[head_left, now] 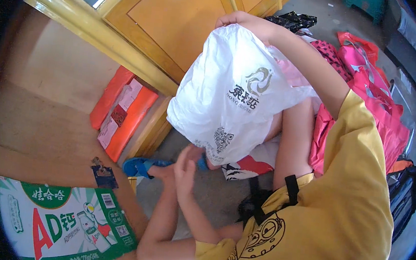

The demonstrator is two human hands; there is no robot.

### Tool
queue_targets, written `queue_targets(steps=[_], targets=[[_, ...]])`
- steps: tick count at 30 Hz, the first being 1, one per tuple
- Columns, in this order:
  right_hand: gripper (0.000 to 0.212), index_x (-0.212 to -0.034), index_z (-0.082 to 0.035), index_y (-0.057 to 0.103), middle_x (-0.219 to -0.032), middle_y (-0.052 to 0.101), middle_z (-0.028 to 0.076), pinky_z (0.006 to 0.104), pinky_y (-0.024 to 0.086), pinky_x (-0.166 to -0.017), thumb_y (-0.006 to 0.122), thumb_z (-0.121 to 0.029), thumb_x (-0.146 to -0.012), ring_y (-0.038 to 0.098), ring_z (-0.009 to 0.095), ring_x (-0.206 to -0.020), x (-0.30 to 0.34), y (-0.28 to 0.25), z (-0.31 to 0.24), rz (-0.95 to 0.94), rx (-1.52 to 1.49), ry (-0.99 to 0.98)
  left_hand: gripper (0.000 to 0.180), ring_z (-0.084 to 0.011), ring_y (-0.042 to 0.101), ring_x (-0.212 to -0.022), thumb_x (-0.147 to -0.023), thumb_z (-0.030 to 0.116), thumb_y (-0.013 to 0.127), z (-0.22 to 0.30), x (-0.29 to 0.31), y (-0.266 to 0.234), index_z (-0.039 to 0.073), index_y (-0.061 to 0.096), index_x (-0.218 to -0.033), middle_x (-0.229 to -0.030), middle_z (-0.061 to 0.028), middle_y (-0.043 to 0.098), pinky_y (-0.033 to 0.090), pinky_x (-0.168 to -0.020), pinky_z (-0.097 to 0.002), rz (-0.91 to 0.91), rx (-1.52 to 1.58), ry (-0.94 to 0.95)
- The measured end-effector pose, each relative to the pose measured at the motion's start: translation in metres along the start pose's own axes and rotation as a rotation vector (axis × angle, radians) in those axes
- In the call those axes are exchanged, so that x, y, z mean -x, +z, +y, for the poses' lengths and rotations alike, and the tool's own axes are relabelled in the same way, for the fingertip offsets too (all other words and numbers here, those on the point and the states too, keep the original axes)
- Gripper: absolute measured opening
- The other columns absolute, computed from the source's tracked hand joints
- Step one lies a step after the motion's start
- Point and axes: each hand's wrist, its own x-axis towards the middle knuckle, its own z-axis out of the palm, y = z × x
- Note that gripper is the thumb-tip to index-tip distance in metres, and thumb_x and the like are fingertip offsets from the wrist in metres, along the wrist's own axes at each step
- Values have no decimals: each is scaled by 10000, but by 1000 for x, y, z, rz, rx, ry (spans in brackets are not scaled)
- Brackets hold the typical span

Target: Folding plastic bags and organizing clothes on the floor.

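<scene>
A white plastic bag [221, 91] with dark printing hangs in front of me, creased and partly spread. At its top edge, my right hand [245, 24] is closed on the plastic with bent fingers. Lower down, my left hand [184, 170] is raised by the bag's bottom edge, its fingers stretched out. I see nothing held in it, and whether the fingertips touch the bag is unclear. Behind the bag, part of my legs is hidden. A red, white and black printed piece [249, 168] lies beneath it.
Pink bags [366, 95] and a black plastic bag [293, 21] lie on the floor to the right. Wooden cabinet doors [173, 21] stand ahead. Orange-red packets [127, 112] and a green-and-white carton panel [59, 221] are on the left. A blue sandal [137, 167] is on my foot.
</scene>
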Motion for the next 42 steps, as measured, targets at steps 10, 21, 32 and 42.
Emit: queue_targets(steps=[10, 21, 32, 42], targets=[[188, -768, 27, 499, -691, 504, 71, 229, 375, -558, 472, -142, -688, 464, 128, -638, -19, 28, -12, -136, 367, 93, 412, -217, 401, -955, -781, 239, 381, 36, -32, 22, -51, 306, -1064, -1046, -144, 392, 317, -811, -318, 303, 164, 156], [186, -707, 33, 500, -639, 501, 65, 235, 368, -517, 487, -149, -671, 460, 119, -595, -27, 29, -8, -99, 401, 104, 434, -217, 449, -888, -760, 362, 384, 36, -10, 18, -13, 375, -979, -968, -110, 453, 354, -775, -324, 531, 625, -45], [134, -767, 15, 501, -738, 509, 57, 219, 383, -650, 494, 38, -635, 485, 116, -724, -16, 11, -12, -54, 221, -339, 164, -199, 422, -843, -676, 112, 529, 24, 16, -24, 31, 473, -808, -933, -79, 423, 352, -718, -332, 15, -40, 240], [372, -1006, 30, 412, -1024, 436, 135, 331, 289, -849, 477, -75, -656, 396, 233, -984, 108, 16, 24, -58, 73, -167, 164, -269, 490, -707, -603, -75, 457, 53, 22, -2, 9, 471, -744, -775, -121, 496, 393, -613, -308, 593, -870, 343]])
